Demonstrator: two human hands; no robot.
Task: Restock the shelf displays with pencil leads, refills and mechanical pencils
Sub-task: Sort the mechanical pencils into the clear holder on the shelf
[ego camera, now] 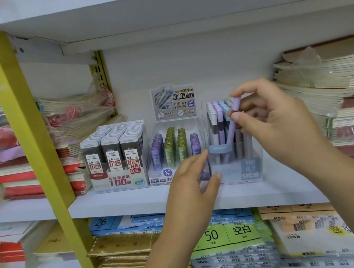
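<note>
Standing tilted, found pencil (230, 126), lilac, with lower end down inside box (238, 170) and top end leaning right above the rim. Found it pinched near the top by right hand (275, 115): thumb in front, curled fingers behind, grip closed on the barrel. Noted box as clear plastic, marked HB 0.7 on its front, resting on shelf (113, 202) as rightmost of three displays. Recorded other pencils (216, 119) upright in rows at rear and left of box, caps white, lilac and blue.

Found left hand (192, 186) at front left corner of box, fingers near straight along the left wall, thumb against the front face; touching only, nothing enclosed. Could not judge pressure, owing to blur.

Noted tubes (175, 150), purple and green, upright in the middle display just left of box, partly hidden by left hand, with card (174, 102) standing behind, marked 0.7 2B. Noted lead packs (115, 156), dark, marked 0.5 HB, in three rows in the leftmost display, beside the tubes.

Recorded notebooks (333, 89) stacked flat at right end of shelf, some in film, and further wrapped stacks at left end. Observed yellow post (23, 132) slanting across the left foreground. Noted paper packs (231, 235), blue, green, gold and orange, lying on the level below.
</note>
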